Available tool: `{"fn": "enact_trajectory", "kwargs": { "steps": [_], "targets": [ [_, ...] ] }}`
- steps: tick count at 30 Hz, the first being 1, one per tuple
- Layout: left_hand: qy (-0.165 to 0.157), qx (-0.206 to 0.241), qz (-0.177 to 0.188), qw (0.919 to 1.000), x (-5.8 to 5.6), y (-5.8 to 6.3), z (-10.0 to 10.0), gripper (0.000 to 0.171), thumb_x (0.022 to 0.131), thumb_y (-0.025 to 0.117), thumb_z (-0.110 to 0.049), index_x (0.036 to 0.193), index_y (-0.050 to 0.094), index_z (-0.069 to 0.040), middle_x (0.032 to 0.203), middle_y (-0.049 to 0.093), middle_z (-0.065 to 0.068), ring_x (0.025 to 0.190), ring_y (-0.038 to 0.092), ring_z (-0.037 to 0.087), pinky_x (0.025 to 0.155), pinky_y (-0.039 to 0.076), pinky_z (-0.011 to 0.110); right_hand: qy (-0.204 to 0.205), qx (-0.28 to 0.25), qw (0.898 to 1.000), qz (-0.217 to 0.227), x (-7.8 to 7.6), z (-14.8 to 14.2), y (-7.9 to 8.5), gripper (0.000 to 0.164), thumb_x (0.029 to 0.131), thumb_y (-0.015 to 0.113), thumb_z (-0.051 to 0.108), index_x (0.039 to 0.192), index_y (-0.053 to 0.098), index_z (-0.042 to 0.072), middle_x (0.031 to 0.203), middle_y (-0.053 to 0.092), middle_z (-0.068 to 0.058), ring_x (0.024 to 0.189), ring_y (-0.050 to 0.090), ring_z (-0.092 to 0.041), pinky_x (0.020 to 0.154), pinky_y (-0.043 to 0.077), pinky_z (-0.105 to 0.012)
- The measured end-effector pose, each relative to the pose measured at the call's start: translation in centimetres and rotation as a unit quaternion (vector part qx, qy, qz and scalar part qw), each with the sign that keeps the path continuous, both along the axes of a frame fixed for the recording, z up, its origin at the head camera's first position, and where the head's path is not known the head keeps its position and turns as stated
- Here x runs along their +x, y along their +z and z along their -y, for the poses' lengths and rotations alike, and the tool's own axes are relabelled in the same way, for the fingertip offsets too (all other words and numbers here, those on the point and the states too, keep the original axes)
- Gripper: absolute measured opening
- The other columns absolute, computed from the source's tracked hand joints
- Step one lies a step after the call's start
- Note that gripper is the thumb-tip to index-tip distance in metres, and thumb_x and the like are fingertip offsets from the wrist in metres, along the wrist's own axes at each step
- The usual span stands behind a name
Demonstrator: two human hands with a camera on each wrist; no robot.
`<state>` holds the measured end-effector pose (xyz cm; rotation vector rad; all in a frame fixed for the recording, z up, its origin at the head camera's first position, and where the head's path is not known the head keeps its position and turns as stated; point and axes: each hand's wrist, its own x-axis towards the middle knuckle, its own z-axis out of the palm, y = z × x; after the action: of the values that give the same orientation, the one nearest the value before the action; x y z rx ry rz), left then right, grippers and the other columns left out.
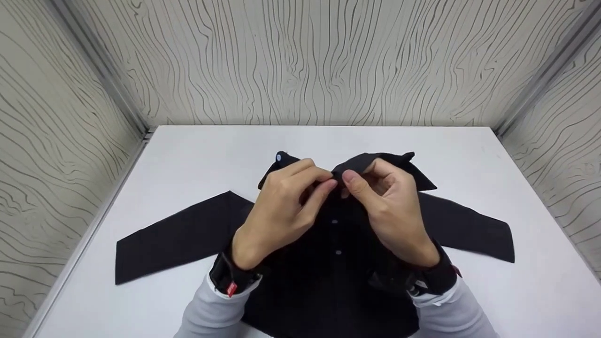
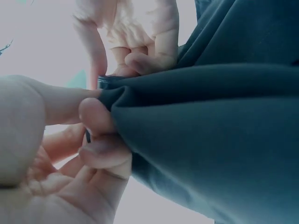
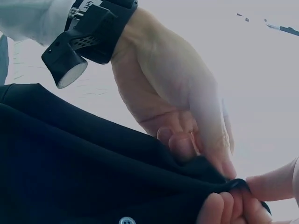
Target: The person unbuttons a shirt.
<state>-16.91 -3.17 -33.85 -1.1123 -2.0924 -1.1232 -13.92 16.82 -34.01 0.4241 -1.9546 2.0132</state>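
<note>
A black button-up shirt lies front up with its sleeves spread to both sides. At its neck, my left hand pinches the dark fabric between thumb and forefinger. My right hand grips the collar edge just beside it, thumb on top. Both sets of fingertips nearly meet at the front opening, and the left wrist view shows the cloth bunched between them. Below the hands, two small buttons run down the front. Fingers hide the exact spot being worked.
The shirt lies on a white table. Its left sleeve and right sleeve reach toward the sides. A pale round button shows at the collar's left tip. Patterned panels with metal framing enclose the table.
</note>
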Motion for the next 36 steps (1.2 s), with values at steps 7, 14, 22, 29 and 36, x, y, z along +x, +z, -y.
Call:
{"fn": "enact_trajectory", "kwargs": {
  "steps": [7,14,22,29,36],
  "targets": [
    [0.004,-0.005,0.005,1.0,-0.33,0.11,0.26,0.013,0.109,0.073,-0.007,0.104,0.084,-0.001,0.084,0.07,0.006,0.071,0.062,0.012,0.067,0.054,0.026,-0.028,-0.005,0.999,-0.038,-0.07,0.42,-0.39,0.008,0.103,0.073,-0.009,0.1,0.074,-0.003,0.091,0.075,-0.007,0.08,0.072,-0.017,0.079,0.063,-0.027],
    [-0.032,0.031,0.035,0.9984,-0.8,0.0,0.36,0.013,0.108,0.073,-0.006,0.104,0.084,-0.001,0.08,0.067,0.005,0.069,0.058,0.01,0.064,0.048,0.024,-0.032,0.007,0.999,-0.028,-0.05,0.17,-0.18,0.008,0.104,0.077,-0.003,0.102,0.073,-0.009,0.093,0.077,-0.013,0.08,0.073,-0.02,0.078,0.065,-0.028],
    [-0.011,0.024,0.028,0.9993,-0.5,-0.17,0.21,0.014,0.103,0.084,-0.016,0.101,0.084,-0.002,0.076,0.061,0.003,0.065,0.052,0.009,0.06,0.043,0.023,-0.016,0.019,1.0,-0.005,-0.02,-0.19,0.11,0.012,0.102,0.081,0.0,0.1,0.073,-0.01,0.093,0.078,-0.014,0.082,0.077,-0.021,0.08,0.067,-0.028],
    [0.0,0.007,-0.004,1.0,-0.39,-0.2,0.27,0.006,0.098,0.085,-0.008,0.095,0.082,-0.004,0.073,0.057,0.004,0.064,0.049,0.01,0.06,0.042,0.025,-0.011,0.03,0.999,0.016,0.05,0.05,0.16,0.008,0.099,0.08,-0.007,0.105,0.075,-0.009,0.098,0.08,-0.008,0.088,0.08,-0.022,0.083,0.069,-0.029],
    [-0.029,-0.004,-0.019,0.9994,-0.45,-0.23,0.16,0.007,0.097,0.086,-0.006,0.091,0.083,-0.006,0.07,0.056,0.004,0.063,0.05,0.012,0.061,0.045,0.025,-0.005,0.043,0.998,0.037,-0.06,0.06,0.17,0.006,0.099,0.078,-0.009,0.103,0.073,-0.007,0.095,0.079,-0.008,0.088,0.078,-0.021,0.08,0.067,-0.027]
  ]
}}
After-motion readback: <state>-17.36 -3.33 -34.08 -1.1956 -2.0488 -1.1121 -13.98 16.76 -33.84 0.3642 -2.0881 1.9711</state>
